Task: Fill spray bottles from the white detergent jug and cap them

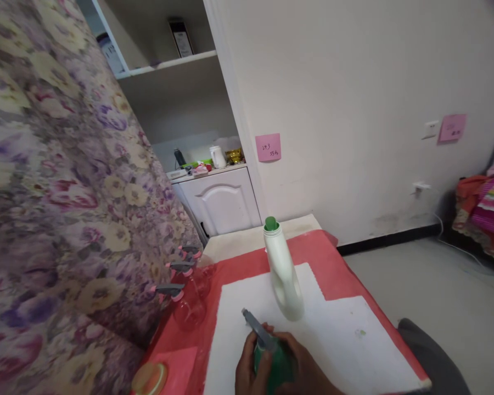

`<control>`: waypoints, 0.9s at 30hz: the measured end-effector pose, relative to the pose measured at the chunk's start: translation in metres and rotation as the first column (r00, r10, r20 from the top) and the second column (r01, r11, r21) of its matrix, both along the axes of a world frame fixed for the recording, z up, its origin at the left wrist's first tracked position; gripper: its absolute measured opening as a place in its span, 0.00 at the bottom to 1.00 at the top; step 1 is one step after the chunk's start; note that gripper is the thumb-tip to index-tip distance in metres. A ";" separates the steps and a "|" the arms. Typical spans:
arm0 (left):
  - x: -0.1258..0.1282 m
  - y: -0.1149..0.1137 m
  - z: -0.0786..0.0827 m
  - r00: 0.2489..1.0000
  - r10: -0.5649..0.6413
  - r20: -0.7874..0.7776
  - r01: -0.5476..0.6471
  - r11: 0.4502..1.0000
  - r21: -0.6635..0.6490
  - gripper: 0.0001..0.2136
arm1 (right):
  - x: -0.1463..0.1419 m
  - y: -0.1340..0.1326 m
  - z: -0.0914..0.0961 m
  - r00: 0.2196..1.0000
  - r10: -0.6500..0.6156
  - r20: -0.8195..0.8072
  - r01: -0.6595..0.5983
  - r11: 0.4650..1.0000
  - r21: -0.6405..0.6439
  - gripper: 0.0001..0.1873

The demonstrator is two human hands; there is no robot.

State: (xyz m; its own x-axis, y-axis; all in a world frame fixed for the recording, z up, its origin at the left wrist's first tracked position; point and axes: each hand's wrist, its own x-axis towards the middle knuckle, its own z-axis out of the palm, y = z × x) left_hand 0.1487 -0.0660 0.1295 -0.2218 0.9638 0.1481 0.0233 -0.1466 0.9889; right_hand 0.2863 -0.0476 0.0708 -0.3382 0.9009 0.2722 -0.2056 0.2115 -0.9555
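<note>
Close in front of me, both hands are around a green spray bottle (279, 365) with a grey spray head (256, 327), its nozzle tilted up and to the left. My left hand (251, 363) grips at the spray head and neck, thumb over its near side. The bottle's right side is wrapped by my right hand (302, 362); its lower part runs out of view. Just beyond them stands a pale green jug with a handle (287, 285), uncapped, with a green spout in its mouth. It is apart from both hands.
Several clear spray bottles (189, 310) with grey and pink heads stand left on the red-covered table (313, 247). A round yellowish lid or jar (149, 378) lies at the lower left. White sheets (346, 329) cover the middle. A floral curtain (66, 219) borders the left side.
</note>
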 end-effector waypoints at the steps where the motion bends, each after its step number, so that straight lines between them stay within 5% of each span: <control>1: 0.000 -0.001 0.000 1.000 -0.023 0.015 0.023 1.000 -0.004 0.25 | 0.000 0.000 -0.001 1.000 0.001 0.005 -0.001 1.000 0.005 0.46; 7: 0.001 0.004 -0.004 0.996 0.088 0.016 -0.088 0.996 -0.029 0.22 | 0.001 -0.002 0.001 0.992 -0.045 0.115 0.052 0.997 -0.060 0.45; 14: -0.002 0.001 0.000 1.000 -0.003 0.009 0.003 1.000 0.014 0.23 | 0.002 -0.002 0.002 0.998 -0.018 0.054 0.020 0.999 -0.029 0.45; 20: 0.004 0.003 -0.002 0.992 0.125 0.013 -0.125 0.992 -0.020 0.22 | 0.001 -0.002 -0.002 0.993 -0.055 0.103 0.062 0.996 -0.067 0.45; 27: 0.000 0.000 0.002 1.000 -0.006 -0.001 0.006 1.000 -0.012 0.23 | 0.001 -0.002 0.000 1.000 -0.015 0.026 0.016 0.999 -0.032 0.46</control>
